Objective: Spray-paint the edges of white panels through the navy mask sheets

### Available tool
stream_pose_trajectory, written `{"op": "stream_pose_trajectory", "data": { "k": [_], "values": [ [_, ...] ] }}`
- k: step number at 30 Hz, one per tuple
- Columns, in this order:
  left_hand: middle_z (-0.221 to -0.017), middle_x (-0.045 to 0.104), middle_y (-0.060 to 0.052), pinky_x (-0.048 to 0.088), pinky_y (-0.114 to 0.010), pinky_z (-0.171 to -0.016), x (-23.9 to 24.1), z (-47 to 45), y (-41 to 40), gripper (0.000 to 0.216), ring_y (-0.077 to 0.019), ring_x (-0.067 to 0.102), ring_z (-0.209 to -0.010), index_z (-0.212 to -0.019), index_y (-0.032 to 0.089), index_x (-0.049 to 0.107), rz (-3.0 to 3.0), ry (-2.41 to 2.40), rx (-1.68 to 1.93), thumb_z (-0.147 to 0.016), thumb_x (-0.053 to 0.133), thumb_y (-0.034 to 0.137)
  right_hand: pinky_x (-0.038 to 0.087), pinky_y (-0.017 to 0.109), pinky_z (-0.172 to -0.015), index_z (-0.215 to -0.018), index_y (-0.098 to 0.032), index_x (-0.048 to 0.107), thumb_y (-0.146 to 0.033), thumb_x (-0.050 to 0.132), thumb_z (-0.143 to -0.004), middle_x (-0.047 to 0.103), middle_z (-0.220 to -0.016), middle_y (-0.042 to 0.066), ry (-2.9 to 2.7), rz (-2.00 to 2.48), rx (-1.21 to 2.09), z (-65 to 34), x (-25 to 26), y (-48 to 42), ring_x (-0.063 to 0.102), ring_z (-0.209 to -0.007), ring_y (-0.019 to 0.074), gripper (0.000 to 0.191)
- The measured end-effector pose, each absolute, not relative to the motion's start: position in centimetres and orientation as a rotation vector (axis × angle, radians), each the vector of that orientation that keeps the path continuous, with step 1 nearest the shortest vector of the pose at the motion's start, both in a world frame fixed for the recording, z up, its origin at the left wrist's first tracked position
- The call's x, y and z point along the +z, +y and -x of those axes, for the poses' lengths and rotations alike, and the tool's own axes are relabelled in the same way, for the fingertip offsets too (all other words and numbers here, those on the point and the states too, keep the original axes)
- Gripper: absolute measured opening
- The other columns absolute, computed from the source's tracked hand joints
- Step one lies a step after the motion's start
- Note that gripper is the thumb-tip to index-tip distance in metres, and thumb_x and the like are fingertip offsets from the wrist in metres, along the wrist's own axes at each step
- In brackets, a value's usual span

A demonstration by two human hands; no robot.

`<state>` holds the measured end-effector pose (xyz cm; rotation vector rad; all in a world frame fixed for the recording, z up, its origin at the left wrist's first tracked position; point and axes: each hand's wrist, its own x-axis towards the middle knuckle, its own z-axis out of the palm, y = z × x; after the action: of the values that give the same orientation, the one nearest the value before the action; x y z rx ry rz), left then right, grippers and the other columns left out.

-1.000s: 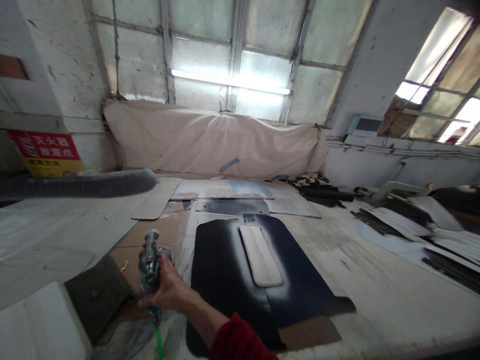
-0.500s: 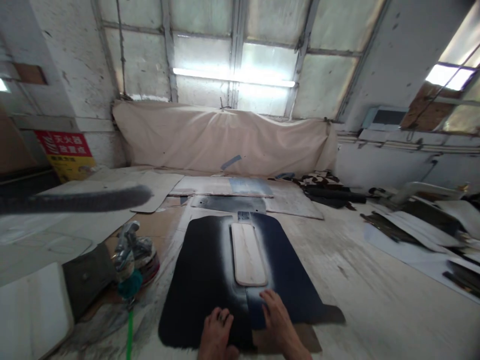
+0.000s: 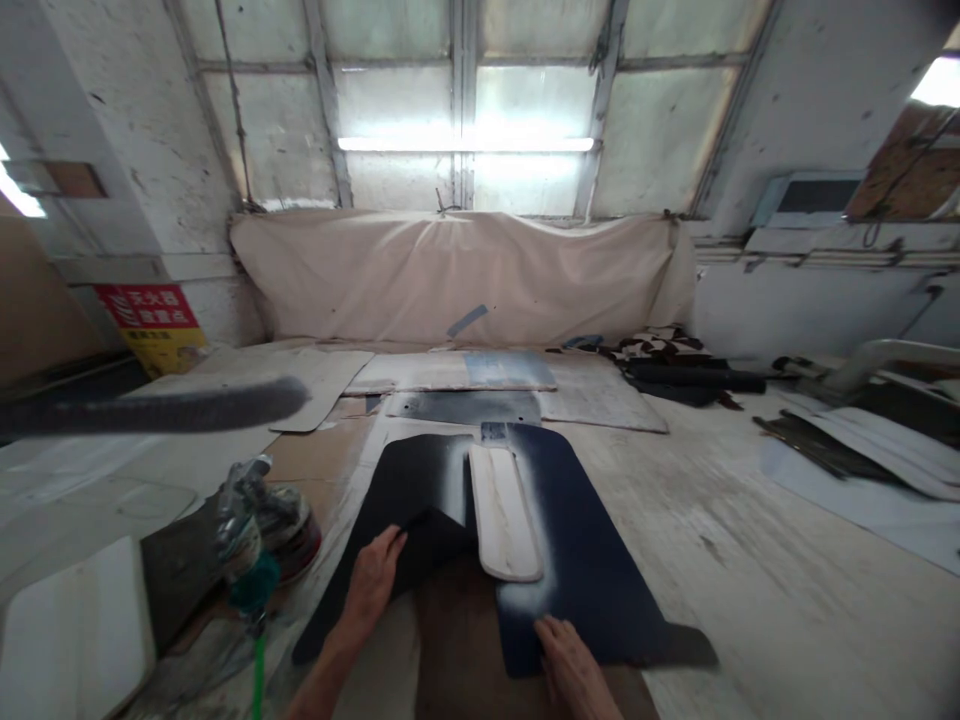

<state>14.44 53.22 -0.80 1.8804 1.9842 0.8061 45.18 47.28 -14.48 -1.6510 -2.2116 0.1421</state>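
My left hand (image 3: 373,575) is closed on the near inner part of a black flexible sheet (image 3: 375,500), which it lifts and folds back to the left. Under the raised part a brown surface (image 3: 457,640) shows. The fingertips of my right hand (image 3: 568,660) lie on the near inner corner of a navy blue sheet (image 3: 581,540); its thumb is hidden. Between both sheets lies a pale, long board with rounded corners (image 3: 506,515), flat on top. A whitish sprayed band borders the board on the sheets.
At left stand a spray gun (image 3: 246,530) with a green hose (image 3: 259,670) and a stained pot (image 3: 296,535). Pale panels (image 3: 75,620) lie farther left. Flat boards (image 3: 450,370) lie at the back, before a hanging cloth (image 3: 465,275). Stacked sheets (image 3: 870,450) lie right.
My left hand has moved up and left, raising the near part of the black sheet and uncovering the brown surface. My right hand has shifted slightly down and right on the navy sheet.
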Motion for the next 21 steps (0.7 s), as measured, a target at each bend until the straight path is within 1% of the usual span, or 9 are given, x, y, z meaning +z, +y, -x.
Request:
{"op": "stream_pose_trajectory", "data": {
  "k": [4, 6, 8, 9, 11, 13, 15, 17, 21],
  "values": [
    [-0.1, 0.068, -0.007, 0.045, -0.029, -0.084, 0.1, -14.0, 55.0, 0.033, -0.0191, 0.062, -0.095, -0.101, 0.017, 0.058, -1.822, 2.054, 0.881, -0.087, 0.032, 0.033, 0.05, 0.036, -0.083, -0.103, -0.015, 0.066, -0.014, 0.041, -0.075, 0.065, -0.104, 0.017, -1.886, 1.507, 0.398, -42.8, -12.5, 47.4, 0.061, -0.098, 0.0279, 0.037],
    [-0.097, 0.068, -0.008, 0.045, -0.029, -0.082, 0.1, -13.9, 55.5, 0.032, -0.0194, 0.063, -0.092, -0.099, 0.017, 0.059, -1.808, 2.066, 0.892, -0.087, 0.033, 0.032, 0.05, 0.036, -0.08, -0.1, -0.019, 0.065, -0.023, 0.047, -0.076, 0.067, -0.093, 0.013, -1.7, 1.414, 0.715, -39.4, -12.8, 47.8, 0.063, -0.089, 0.0264, 0.031],
    [-0.094, 0.068, -0.009, 0.046, -0.029, -0.08, 0.1, -13.8, 55.8, 0.032, -0.0198, 0.063, -0.09, -0.098, 0.016, 0.059, -1.8, 2.084, 0.9, -0.087, 0.034, 0.032, 0.053, 0.038, -0.071, -0.107, -0.018, 0.06, -0.038, 0.055, -0.07, 0.066, -0.089, 0.011, -1.405, 1.381, 1.125, -35.4, -13.5, 48.6, 0.064, -0.076, 0.0263, 0.042],
    [-0.093, 0.069, -0.01, 0.046, -0.029, -0.079, 0.0, -13.6, 56.0, 0.032, -0.0199, 0.064, -0.089, -0.098, 0.016, 0.059, -1.799, 2.095, 0.907, -0.087, 0.034, 0.032, 0.053, 0.039, -0.068, -0.112, -0.017, 0.055, -0.045, 0.058, -0.066, 0.064, -0.098, 0.013, -1.203, 1.381, 1.297, -33.3, -13.9, 49.2, 0.064, -0.075, 0.0271, 0.054],
    [-0.09, 0.069, -0.009, 0.047, -0.028, -0.076, -0.1, -13.2, 56.2, 0.032, -0.0198, 0.064, -0.085, -0.097, 0.016, 0.059, -1.813, 2.106, 0.939, -0.087, 0.033, 0.032, 0.053, 0.041, -0.071, -0.123, -0.015, 0.039, -0.053, 0.059, -0.062, 0.049, -0.124, 0.019, -0.838, 1.335, 1.438, -29.9, -14.2, 50.5, 0.062, -0.089, 0.0295, 0.075],
    [-0.09, 0.069, -0.009, 0.047, -0.029, -0.075, -0.2, -12.5, 56.4, 0.033, -0.02, 0.065, -0.083, -0.096, 0.016, 0.059, -1.831, 2.106, 0.991, -0.087, 0.032, 0.033, 0.05, 0.04, -0.082, -0.124, -0.016, 0.029, -0.053, 0.058, -0.063, 0.029, -0.139, 0.021, -0.593, 1.236, 1.417, -27.5, -14.0, 51.9, 0.055, -0.106, 0.0299, 0.077],
    [-0.091, 0.069, -0.009, 0.047, -0.03, -0.076, -0.2, -11.7, 56.5, 0.034, -0.021, 0.065, -0.085, -0.096, 0.016, 0.059, -1.819, 2.122, 1.055, -0.087, 0.032, 0.035, 0.047, 0.04, -0.088, -0.116, -0.02, 0.03, -0.051, 0.057, -0.063, 0.024, -0.141, 0.02, -0.447, 1.14, 1.36, -26.3, -13.5, 53.3, 0.05, -0.114, 0.0294, 0.067],
    [-0.092, 0.07, -0.01, 0.048, -0.031, -0.076, -0.3, -10.8, 56.6, 0.036, -0.0222, 0.064, -0.087, -0.095, 0.016, 0.06, -1.77, 2.165, 1.109, -0.086, 0.033, 0.037, 0.047, 0.04, -0.087, -0.106, -0.023, 0.035, -0.049, 0.059, -0.061, 0.034, -0.134, 0.018, -0.313, 1.073, 1.309, -25.8, -13.1, 54.4, 0.053, -0.109, 0.029, 0.057],
    [-0.087, 0.07, -0.01, 0.049, -0.032, -0.074, -0.5, -9.3, 56.9, 0.037, -0.0237, 0.065, -0.085, -0.088, 0.018, 0.062, -1.644, 2.235, 1.227, -0.082, 0.035, 0.042, 0.051, 0.03, -0.072, -0.088, -0.022, 0.047, -0.036, 0.073, -0.048, 0.058, -0.098, 0.006, -0.062, 0.985, 1.279, -25.7, -13.3, 56.0, 0.062, -0.083, 0.0193, 0.05]
  ]
}}
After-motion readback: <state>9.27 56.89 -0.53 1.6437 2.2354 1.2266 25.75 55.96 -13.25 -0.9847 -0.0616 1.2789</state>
